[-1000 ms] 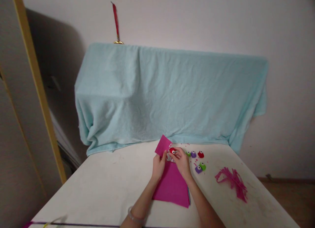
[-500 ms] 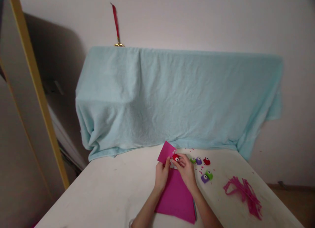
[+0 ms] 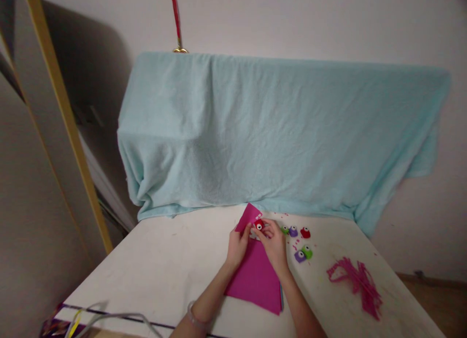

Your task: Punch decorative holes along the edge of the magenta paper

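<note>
My left hand (image 3: 238,245) pinches a small pink sheet of paper (image 3: 248,216) between thumb and fingers. White cut-out marks show along its right edge. In my right hand (image 3: 276,243) is a small red craft punch (image 3: 259,224) with a white round button and dark centre, held against that edge. Below both hands lies a larger pink sheet (image 3: 255,279) on top of a stack. More punches lie to the right: a green one (image 3: 284,229), a purple one (image 3: 293,231) and a red one (image 3: 305,232). Nearer are another purple (image 3: 300,256) and green punch (image 3: 307,251).
Tiny pink paper bits (image 3: 296,244) are scattered by the punches. A heap of pink paper strips (image 3: 359,282) lies at the right of the white table (image 3: 175,260). A light blue cloth (image 3: 277,133) covers something behind. A grey cable (image 3: 120,315) runs along the front left edge.
The view has tipped downward, so the table's front edge and the cable now show. My hands keep the same hold on the sheet and the red punch.
</note>
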`<state>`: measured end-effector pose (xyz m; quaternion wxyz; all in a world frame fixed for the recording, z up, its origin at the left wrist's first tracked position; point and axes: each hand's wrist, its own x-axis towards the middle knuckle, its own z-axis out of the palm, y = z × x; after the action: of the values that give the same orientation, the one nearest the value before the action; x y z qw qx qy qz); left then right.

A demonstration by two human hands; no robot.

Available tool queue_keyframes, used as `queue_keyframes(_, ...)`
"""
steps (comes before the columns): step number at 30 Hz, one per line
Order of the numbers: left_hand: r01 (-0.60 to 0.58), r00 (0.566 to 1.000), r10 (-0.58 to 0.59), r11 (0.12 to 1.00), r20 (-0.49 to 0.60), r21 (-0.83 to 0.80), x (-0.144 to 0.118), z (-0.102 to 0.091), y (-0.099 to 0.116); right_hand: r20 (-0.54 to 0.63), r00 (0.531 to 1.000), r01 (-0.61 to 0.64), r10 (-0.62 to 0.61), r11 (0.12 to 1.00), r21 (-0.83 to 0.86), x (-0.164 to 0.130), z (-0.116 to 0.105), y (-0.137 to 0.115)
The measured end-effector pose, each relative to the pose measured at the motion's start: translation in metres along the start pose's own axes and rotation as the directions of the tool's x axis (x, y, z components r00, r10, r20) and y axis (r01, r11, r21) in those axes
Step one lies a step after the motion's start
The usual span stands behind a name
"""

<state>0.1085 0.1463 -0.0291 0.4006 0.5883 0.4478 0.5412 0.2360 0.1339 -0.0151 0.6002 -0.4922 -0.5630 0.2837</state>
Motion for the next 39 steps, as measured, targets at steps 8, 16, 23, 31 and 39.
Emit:
queue_keyframes(8, 0.008, 1.000, -0.008, 1.000, -0.028, 0.008, -0.001, 0.001, -0.007, 0.099, 0.993, -0.084, 0.071, 0.988, 0.132, -0.002, 0.003, 0.001)
queue_keyframes(16, -0.002, 0.998, 0.004, 1.000, 0.057, -0.029, -0.001, 0.001, -0.009, 0.137, 0.971, -0.228, 0.196, 0.932, 0.282, 0.003, 0.000, 0.002)
queue_keyframes(23, 0.035, 0.995, -0.025, 0.994, 0.097, -0.099, 0.000, 0.000, -0.011, 0.197, 0.942, -0.324, 0.273, 0.897, 0.302, 0.005, -0.004, -0.002)
queue_keyframes(31, 0.127, 0.984, -0.098, 0.971, 0.148, -0.202, 0.002, 0.000, -0.016, 0.219, 0.930, -0.354, 0.293, 0.873, 0.336, 0.007, -0.004, 0.001)
queue_keyframes(39, 0.170, 0.966, -0.102, 0.943, 0.238, -0.285, 0.001, 0.001, -0.016, 0.247, 0.923, -0.373, 0.295, 0.843, 0.388, 0.005, -0.001, 0.003)
